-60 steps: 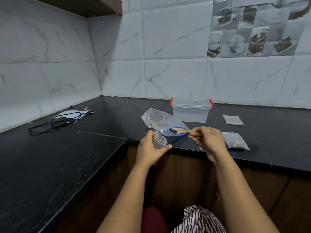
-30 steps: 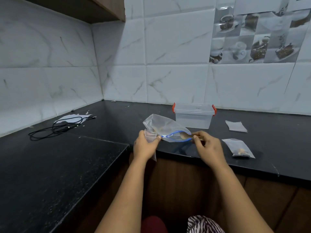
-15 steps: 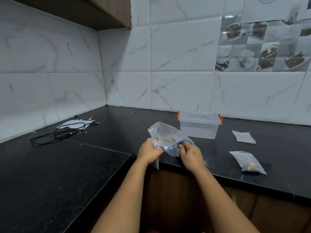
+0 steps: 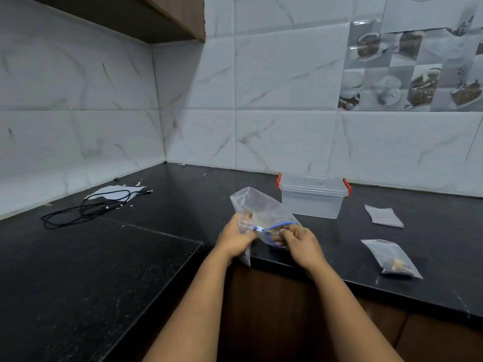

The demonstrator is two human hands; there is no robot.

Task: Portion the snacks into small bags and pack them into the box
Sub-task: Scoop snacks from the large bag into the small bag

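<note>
A large clear zip bag (image 4: 264,210) with a blue seal, holding snacks, is being propped at the front edge of a black countertop (image 4: 183,205), its open mouth facing the person. The left hand (image 4: 236,239) is gripping the bag's mouth on the left side together with a small clear bag (image 4: 245,246) that is hanging down past the counter edge. The right hand (image 4: 300,242) is reaching into the blue-rimmed opening, fingers curled; what they are pinching cannot be told. Just behind the bag, a clear plastic box (image 4: 312,195) with orange latches is sitting with its lid on. To the right, a filled small bag (image 4: 390,258) is lying flat on the counter, with an empty flat bag (image 4: 383,216) beyond it. Well to the left, a black cable (image 4: 86,209) is lying coiled over a white paper (image 4: 109,192).
</note>
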